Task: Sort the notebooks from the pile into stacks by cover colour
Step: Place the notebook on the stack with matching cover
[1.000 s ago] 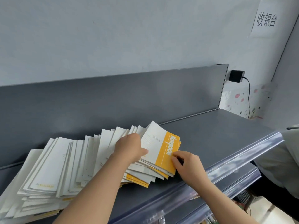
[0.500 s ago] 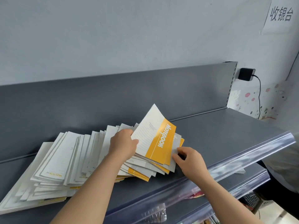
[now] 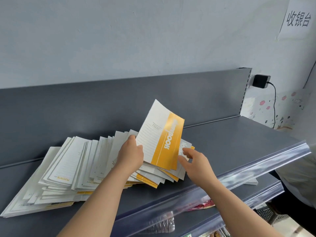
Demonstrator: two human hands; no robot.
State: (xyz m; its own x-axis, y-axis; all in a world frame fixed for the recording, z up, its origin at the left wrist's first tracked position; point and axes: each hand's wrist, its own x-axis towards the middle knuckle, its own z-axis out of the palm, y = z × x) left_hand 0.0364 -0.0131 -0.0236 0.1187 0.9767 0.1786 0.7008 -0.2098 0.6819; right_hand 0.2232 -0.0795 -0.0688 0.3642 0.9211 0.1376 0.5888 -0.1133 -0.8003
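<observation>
Grip of the left hand (image 3: pixel 131 154) clamped on the lower left edge of a white notebook (image 3: pixel 159 139) with a broad yellow band: thumb on the lined front cover, fingers curled behind it. This notebook stands tilted up from the pile (image 3: pixel 68 168), its upper corner bowed away from the grip. The pile fans out on the grey shelf (image 3: pixel 239 142), under the grip and well out to its left, showing mostly white covers with yellow edges between them. Right hand (image 3: pixel 198 165) just right of the raised notebook, grip apart: fingers loosely spread, thumb towards the notebook's lower right corner, holding nothing. Its fingertips lie over the next cover (image 3: pixel 186 144) on the pile; whether they touch it cannot be told.
</observation>
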